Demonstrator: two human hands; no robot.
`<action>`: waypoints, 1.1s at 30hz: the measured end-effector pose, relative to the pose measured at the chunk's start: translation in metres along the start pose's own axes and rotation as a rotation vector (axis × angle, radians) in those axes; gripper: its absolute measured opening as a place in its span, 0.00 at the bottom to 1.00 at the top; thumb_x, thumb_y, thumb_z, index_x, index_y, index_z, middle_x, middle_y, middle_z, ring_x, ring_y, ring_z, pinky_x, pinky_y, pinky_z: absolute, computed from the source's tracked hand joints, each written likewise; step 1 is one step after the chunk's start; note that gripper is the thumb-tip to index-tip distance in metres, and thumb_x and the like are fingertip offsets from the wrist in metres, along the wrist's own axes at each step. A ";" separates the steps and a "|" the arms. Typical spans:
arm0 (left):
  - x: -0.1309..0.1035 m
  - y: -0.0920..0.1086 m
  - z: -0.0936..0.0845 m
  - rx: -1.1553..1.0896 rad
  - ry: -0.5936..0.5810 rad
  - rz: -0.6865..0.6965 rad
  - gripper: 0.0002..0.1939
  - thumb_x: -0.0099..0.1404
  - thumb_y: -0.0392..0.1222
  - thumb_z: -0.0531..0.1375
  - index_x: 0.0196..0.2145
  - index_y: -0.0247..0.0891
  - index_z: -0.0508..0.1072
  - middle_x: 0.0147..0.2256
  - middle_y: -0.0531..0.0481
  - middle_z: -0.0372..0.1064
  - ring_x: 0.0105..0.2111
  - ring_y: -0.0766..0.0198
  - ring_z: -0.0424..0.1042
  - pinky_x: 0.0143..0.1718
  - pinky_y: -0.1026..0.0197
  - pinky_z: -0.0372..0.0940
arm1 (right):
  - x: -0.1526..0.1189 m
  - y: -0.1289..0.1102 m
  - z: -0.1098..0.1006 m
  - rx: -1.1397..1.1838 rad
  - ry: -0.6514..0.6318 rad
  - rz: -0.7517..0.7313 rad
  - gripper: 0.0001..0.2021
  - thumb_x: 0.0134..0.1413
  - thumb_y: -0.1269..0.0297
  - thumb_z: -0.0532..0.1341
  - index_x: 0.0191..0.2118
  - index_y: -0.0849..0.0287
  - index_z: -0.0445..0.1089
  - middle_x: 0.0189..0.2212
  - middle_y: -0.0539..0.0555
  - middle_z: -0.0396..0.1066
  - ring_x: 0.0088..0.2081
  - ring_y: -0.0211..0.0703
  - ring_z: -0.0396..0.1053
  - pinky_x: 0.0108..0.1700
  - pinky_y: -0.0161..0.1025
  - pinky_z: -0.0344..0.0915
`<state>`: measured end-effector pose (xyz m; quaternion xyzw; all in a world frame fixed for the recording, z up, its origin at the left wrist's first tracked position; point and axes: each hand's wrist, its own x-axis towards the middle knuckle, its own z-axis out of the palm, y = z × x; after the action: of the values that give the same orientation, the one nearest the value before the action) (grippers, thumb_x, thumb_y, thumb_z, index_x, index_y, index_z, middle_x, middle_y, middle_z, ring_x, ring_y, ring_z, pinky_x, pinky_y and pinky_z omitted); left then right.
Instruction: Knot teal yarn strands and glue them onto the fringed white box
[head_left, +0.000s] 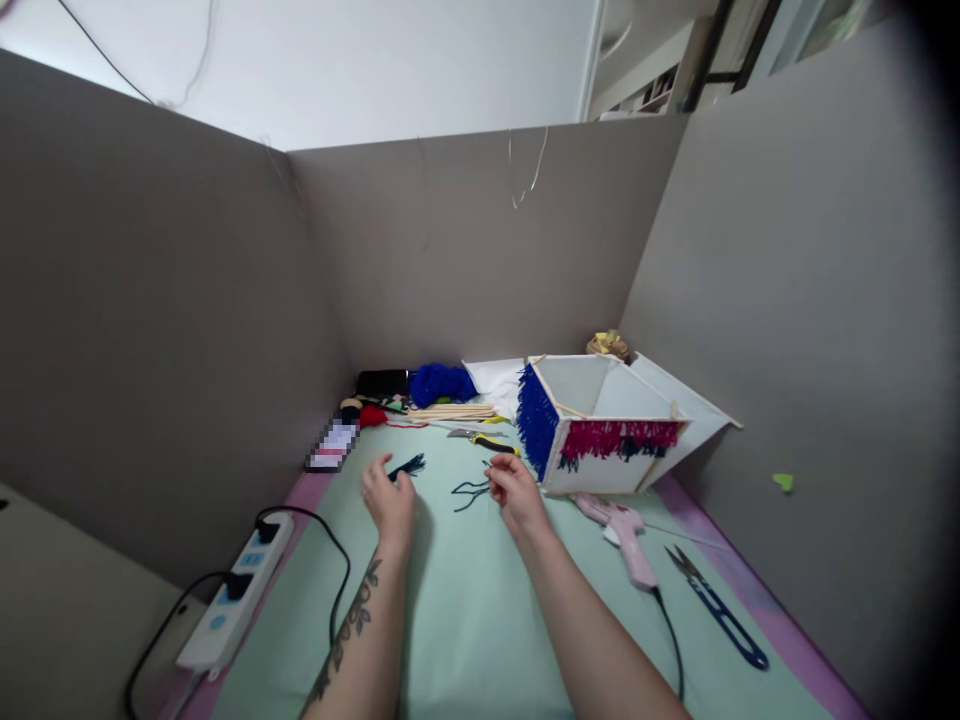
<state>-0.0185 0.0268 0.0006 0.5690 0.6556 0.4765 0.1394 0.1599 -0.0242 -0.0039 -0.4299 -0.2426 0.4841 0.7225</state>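
Observation:
My left hand [388,500] is over the mat with thumb and fingers apart. Right beside its fingertips is a small bundle of dark teal yarn [409,466], partly covered by the hand; I cannot tell whether they touch. My right hand [514,492] pinches loose strands of dark yarn [469,490], whose ends trail leftward over the mat. Just right of it stands a white house-shaped panel model [607,470], with blue yarn fringe [537,420] on one side and a magenta fringe [619,437] along another.
A pink glue gun [626,535] and blue thread snips [716,605] lie at right. Yellow-handled pliers [491,443], wooden sticks [450,411] and blue yarn [441,384] are behind. A phone [332,446] and power strip [236,590] are at left. Grey partitions [465,250] enclose the table.

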 end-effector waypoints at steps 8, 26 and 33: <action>-0.036 0.022 0.017 -0.793 -0.902 -0.325 0.22 0.56 0.58 0.57 0.32 0.33 0.71 0.16 0.61 0.49 0.14 0.75 0.45 0.15 0.69 0.39 | -0.013 -0.001 0.009 -0.233 -0.287 0.054 0.06 0.37 0.67 0.62 0.27 0.59 0.73 0.23 0.49 0.72 0.18 0.30 0.55 0.20 0.30 0.48; -0.029 0.020 0.014 -0.834 -0.962 -0.462 0.11 0.49 0.43 0.62 0.26 0.35 0.65 0.17 0.61 0.52 0.14 0.78 0.45 0.16 0.69 0.35 | -0.016 0.001 0.011 -0.107 -0.385 0.110 0.12 0.33 0.69 0.66 0.31 0.58 0.75 0.28 0.52 0.76 0.29 0.38 0.69 0.28 0.32 0.59; -0.023 0.019 0.013 -0.975 -0.899 -0.558 0.16 0.49 0.45 0.65 0.24 0.36 0.60 0.18 0.61 0.49 0.15 0.78 0.46 0.15 0.70 0.36 | -0.016 0.005 0.010 -0.216 -0.399 0.112 0.09 0.36 0.62 0.68 0.26 0.59 0.71 0.23 0.50 0.73 0.21 0.35 0.66 0.20 0.30 0.49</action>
<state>0.0100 0.0106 0.0001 0.3945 0.3682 0.3811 0.7507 0.1431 -0.0340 -0.0020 -0.4133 -0.4066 0.5699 0.5823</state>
